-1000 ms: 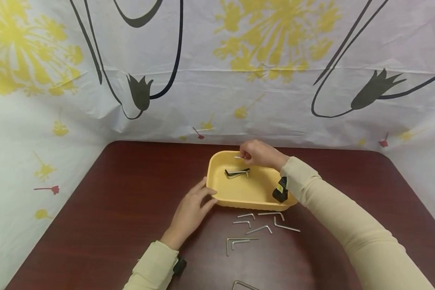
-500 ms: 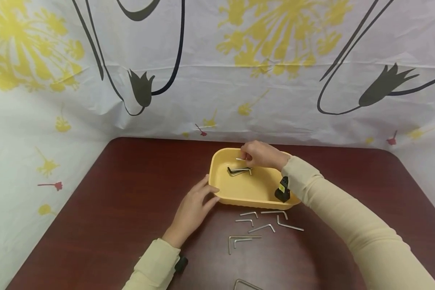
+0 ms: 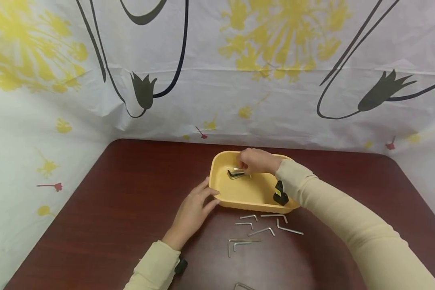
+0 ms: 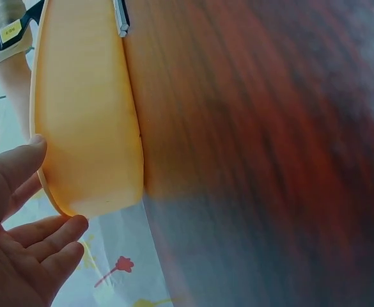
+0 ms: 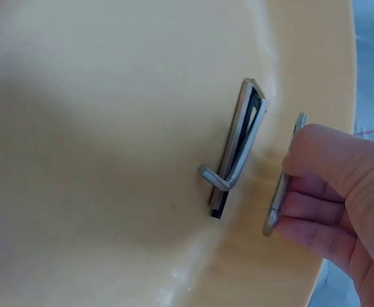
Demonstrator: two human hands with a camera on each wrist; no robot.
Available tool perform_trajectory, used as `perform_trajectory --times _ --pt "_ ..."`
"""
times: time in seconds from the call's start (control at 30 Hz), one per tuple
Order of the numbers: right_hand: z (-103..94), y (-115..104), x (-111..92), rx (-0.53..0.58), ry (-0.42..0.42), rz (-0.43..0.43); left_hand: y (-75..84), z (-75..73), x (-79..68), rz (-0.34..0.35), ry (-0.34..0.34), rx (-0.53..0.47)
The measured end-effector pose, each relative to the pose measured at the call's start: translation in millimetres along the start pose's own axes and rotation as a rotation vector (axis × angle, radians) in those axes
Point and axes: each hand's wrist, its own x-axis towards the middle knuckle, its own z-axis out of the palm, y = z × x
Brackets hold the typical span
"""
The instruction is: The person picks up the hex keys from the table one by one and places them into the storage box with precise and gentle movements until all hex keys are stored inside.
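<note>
A shallow yellow tray (image 3: pixel 246 195) sits near the back of the dark table. My left hand (image 3: pixel 192 211) holds its front left corner; the left wrist view has the thumb against the rim and other fingers around the corner. Inside the tray, my right hand (image 3: pixel 255 160) pinches a silver hex key (image 5: pixel 277 198) between thumb and fingertips, above the tray floor. Just beside it, a small cluster of hex keys (image 5: pixel 234 144), silver and black, lies on that floor. In the head view, the right hand partly covers this cluster.
Several silver L-shaped hex keys (image 3: pixel 262 231) lie scattered in front of the tray. A larger hex key (image 3: pixel 243 286) is cut off at the bottom edge. Behind the table (image 3: pixel 152 181) hangs a white sheet (image 3: pixel 188 92) with floral prints.
My right hand has lowered slightly toward the cluster in the tray with the hex key in its fingers. The left hand stays at the tray's corner.
</note>
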Motion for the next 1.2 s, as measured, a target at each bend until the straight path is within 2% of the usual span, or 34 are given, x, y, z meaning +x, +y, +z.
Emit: perform_trajectory --times 0.17,0.37,0.5,0.7,0.97,1.2 --pt "4.7 -2.9 6.0 0.032 -0.059 -0.022 -0.4 1.5 0.0 0.026 0.019 0.001" --pt "11.5 -0.4 3.7 0.024 -0.077 -0.030 0.2 1.8 0.0 0.017 0.009 -0.008" --pt "16.0 3.1 1.7 0.028 -0.064 -0.035 1.0 2.4 -0.1 0.023 0.005 -0.007" --pt "16.7 3.8 3.9 0.020 -0.012 -0.087 0.0 2.1 0.2 0.031 0.021 0.001" --pt "14.6 2.6 5.4 0.019 -0.037 -0.053 -1.1 1.1 -0.7 0.058 0.046 0.007" --pt "15.0 3.1 5.8 0.030 -0.045 -0.036 -3.7 2.6 0.2 0.052 0.044 0.003"
